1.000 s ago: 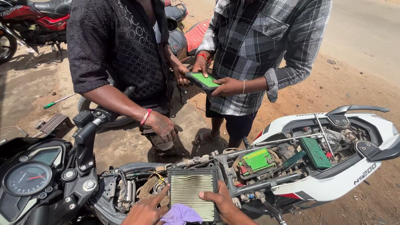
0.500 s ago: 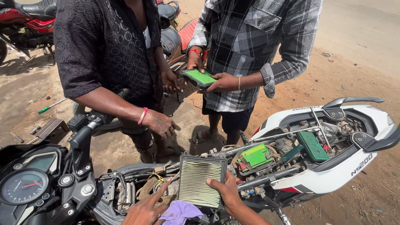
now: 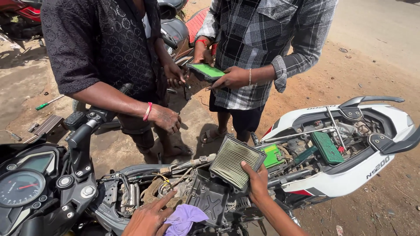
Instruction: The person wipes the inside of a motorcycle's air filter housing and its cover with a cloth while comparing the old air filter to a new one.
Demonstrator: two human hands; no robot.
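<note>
Head view, right hand: the right hand [image 3: 258, 185] gripped the lower right corner of an air filter [image 3: 236, 162], thumb across the pleated face, fingers hidden behind the frame.
Head view, air filter: a flat rectangular panel with a dark frame, lifted clear of the open black filter box [image 3: 209, 199] and tilted, pleats facing the camera; its long axis ran from lower left to upper right.
Head view, left hand: the left hand [image 3: 148, 216] lay open, fingers spread and pointing up-right, resting on the motorcycle frame [image 3: 144, 168] and touching a purple cloth [image 3: 186, 217]; it grasped nothing.
Head view, key relation: the filter stood up and to the right of the left hand, just above the box; the right hand was on it, the left well short of it.
Head view, motorcycle: seat off, a green battery [image 3: 272, 155] just right of the filter, white tail panel [image 3: 350, 175] beyond, speedometer [image 3: 19, 188] at lower left.
Head view, other people: two stood across the motorcycle; one, in a checked shirt, held a green-screened phone [image 3: 205, 71].
</note>
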